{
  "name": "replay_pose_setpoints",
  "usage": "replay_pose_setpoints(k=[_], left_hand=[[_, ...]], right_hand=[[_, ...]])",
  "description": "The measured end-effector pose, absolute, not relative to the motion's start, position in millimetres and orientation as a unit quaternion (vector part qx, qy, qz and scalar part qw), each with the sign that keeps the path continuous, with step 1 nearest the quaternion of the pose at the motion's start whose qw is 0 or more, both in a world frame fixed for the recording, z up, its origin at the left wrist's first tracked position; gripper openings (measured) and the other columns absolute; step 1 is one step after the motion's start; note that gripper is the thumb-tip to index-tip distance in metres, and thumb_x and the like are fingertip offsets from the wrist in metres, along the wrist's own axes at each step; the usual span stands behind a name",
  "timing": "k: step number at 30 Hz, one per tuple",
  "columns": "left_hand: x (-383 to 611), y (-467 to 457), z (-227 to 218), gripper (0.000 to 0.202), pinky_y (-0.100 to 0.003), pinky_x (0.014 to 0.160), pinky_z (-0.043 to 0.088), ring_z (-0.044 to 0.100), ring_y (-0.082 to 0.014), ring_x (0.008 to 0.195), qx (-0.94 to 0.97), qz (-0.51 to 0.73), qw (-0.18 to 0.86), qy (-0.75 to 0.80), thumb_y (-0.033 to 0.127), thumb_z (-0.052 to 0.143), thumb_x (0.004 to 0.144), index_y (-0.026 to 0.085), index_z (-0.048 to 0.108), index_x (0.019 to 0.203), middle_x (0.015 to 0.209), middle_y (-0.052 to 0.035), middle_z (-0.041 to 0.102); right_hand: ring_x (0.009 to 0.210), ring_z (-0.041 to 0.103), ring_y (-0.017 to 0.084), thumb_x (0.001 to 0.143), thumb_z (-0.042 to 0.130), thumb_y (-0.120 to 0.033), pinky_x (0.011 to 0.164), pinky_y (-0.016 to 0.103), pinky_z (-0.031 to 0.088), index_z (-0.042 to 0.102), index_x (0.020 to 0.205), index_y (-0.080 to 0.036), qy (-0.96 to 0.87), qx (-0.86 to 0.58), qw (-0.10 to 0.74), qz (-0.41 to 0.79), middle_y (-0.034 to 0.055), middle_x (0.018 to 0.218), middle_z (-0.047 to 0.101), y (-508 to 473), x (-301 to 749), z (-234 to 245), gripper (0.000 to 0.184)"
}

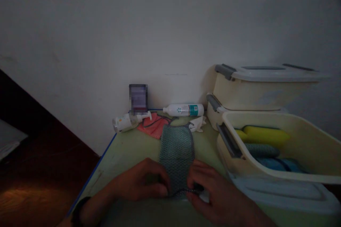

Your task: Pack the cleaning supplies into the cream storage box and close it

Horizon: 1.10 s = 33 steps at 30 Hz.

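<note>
A grey-green textured cloth with dark edging lies lengthwise on the table in front of me. My left hand is closed at the cloth's near left edge, thumb and fingertips pinching it. My right hand is closed on the near right corner, where a strip of dark edging runs between the two hands. A small whitish bit shows beside the right thumb; I cannot make out what it is. Behind the cloth's far end lie a crumpled red cloth and a crumpled white cloth or tissue.
A clear pump bottle and a white bottle lie at the back. A blurred dark box-like item stands by the wall. On the right, an open cream bin holds yellow, green and blue cloths; a lidded bin stands behind.
</note>
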<state>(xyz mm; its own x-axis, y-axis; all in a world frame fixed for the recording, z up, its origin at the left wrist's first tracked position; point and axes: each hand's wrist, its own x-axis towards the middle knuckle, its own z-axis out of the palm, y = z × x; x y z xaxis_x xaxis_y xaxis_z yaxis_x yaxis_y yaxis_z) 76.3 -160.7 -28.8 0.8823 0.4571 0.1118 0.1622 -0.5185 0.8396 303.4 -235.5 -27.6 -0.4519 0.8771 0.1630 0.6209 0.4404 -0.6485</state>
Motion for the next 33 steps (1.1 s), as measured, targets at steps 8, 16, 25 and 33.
replay_pose_setpoints(k=[8,16,25,33], left_hand=[[75,-140,-39,0.033,-0.04,0.099,0.041,0.053,-0.0228,0.115,0.889,0.172,0.363,0.221,0.018,0.041,0.092,0.026,0.054,0.121,0.122,-0.0074,0.059],[68,-137,-30,0.058,-0.047,0.106,0.034,0.042,-0.0283,0.127,0.908,0.099,0.369,0.172,0.009,0.055,0.076,0.026,0.047,0.131,0.14,-0.0082,0.046],[72,-135,-37,0.027,-0.037,0.095,0.044,0.058,-0.0212,0.108,0.884,0.175,0.392,0.185,0.025,0.041,0.094,0.021,0.06,0.113,0.115,-0.0083,0.065],[69,-134,-40,0.026,-0.038,0.098,0.041,0.057,-0.0215,0.111,0.877,0.172,0.416,0.169,0.027,0.044,0.093,0.02,0.061,0.112,0.116,-0.0093,0.065]], right_hand=[[0.076,0.057,0.015,0.09,0.046,-0.026,0.069,0.028,0.047,0.053,0.09,-0.022,-0.773,-0.482,0.312,0.27,0.002,0.082,0.06,-243,306,-41,0.007],[0.065,0.058,0.015,0.091,0.043,-0.028,0.058,0.026,0.047,0.05,0.09,-0.023,-0.695,-0.537,0.425,0.219,0.0013,0.073,0.059,-233,306,-50,0.009],[0.09,0.059,0.02,0.07,0.073,-0.036,0.074,0.031,0.048,0.054,0.104,-0.022,-0.735,-0.469,0.371,0.32,0.0058,0.099,0.062,-225,307,-60,0.042],[0.091,0.061,0.018,0.082,0.055,-0.014,0.078,0.031,0.048,0.059,0.102,-0.02,-0.769,-0.446,0.355,0.289,0.0062,0.098,0.065,-218,311,-60,0.021]])
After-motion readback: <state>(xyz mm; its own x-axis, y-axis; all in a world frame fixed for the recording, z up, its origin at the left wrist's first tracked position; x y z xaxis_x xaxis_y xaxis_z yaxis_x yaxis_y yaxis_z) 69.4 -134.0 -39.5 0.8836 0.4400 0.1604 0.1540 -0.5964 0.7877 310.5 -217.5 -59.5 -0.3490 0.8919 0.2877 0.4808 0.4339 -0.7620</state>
